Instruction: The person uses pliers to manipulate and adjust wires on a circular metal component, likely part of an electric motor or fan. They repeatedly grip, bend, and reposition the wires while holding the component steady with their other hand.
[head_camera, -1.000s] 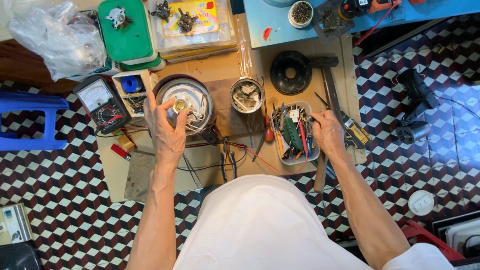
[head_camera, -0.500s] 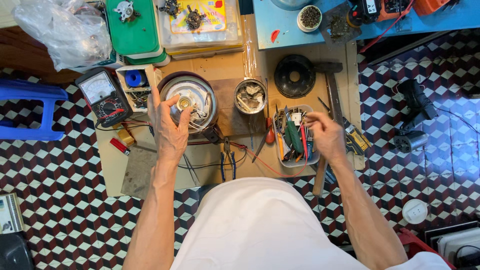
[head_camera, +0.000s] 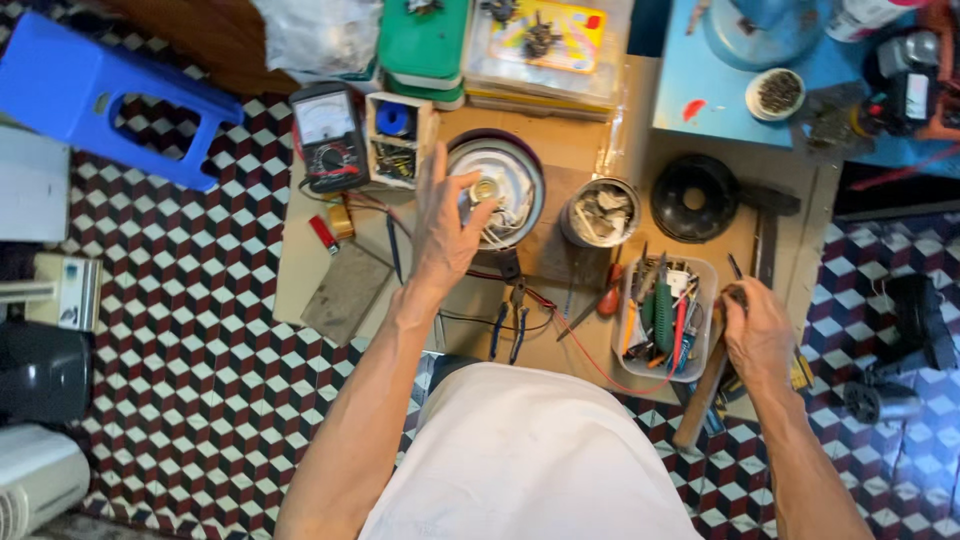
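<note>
Overhead view: our left hand (head_camera: 445, 235) pinches a small round brass-coloured part (head_camera: 486, 190) between thumb and fingertips, just above the round white appliance base (head_camera: 510, 170) on the wooden board (head_camera: 580, 150). Our right hand (head_camera: 757, 330) is curled shut around a dark tool handle (head_camera: 738, 294) just beside the clear tool tray (head_camera: 665, 315).

Left hand (head_camera: 445, 225) raised with fingers spread; right hand (head_camera: 758, 330) curled low, both arms outstretched.
</note>
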